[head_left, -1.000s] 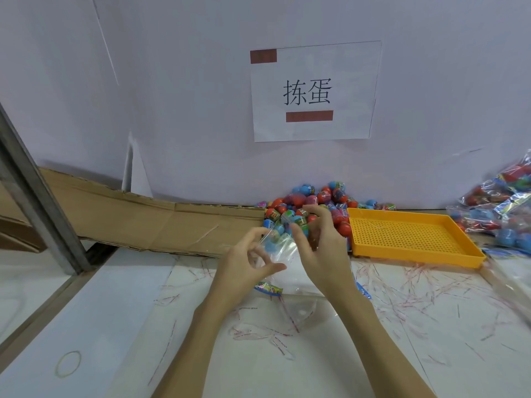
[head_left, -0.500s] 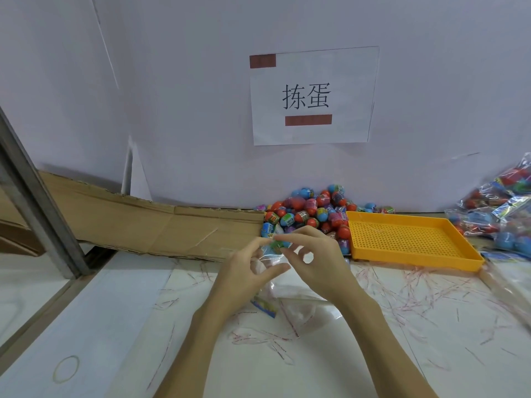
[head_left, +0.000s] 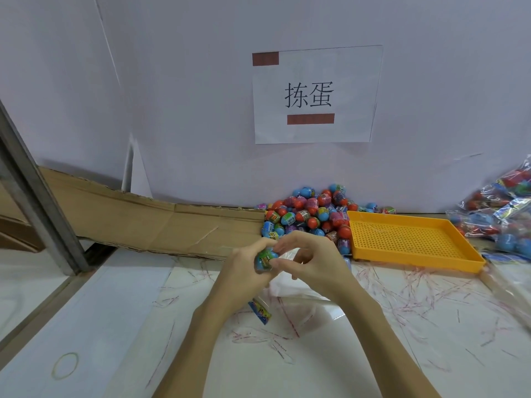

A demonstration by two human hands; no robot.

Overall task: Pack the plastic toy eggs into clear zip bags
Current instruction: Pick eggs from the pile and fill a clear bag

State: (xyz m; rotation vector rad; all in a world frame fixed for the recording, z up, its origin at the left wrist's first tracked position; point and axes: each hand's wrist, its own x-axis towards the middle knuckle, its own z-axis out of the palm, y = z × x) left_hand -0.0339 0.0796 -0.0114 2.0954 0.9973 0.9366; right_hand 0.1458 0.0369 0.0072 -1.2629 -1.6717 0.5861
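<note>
A heap of red, blue and pink toy eggs point(head_left: 309, 215) lies against the back wall. In front of it my left hand point(head_left: 244, 271) holds a clear zip bag point(head_left: 290, 285) with a blue and green egg point(head_left: 265, 258) at its mouth. My right hand point(head_left: 313, 259) pinches that egg and the bag's top from the right side. The bag hangs below the hands, and its printed blue header point(head_left: 260, 311) shows under my left wrist.
An orange perforated tray point(head_left: 408, 239) sits right of the heap. Filled bags of eggs point(head_left: 500, 214) pile up at the far right. Flattened cardboard point(head_left: 149, 225) lines the back left, beside a metal post point(head_left: 37, 196). Red strips litter the white table point(head_left: 431, 311); a rubber band point(head_left: 65, 365) lies near left.
My hands have drawn together and dropped slightly toward me. A blue and green egg now sits between the fingers at the bag's mouth.
</note>
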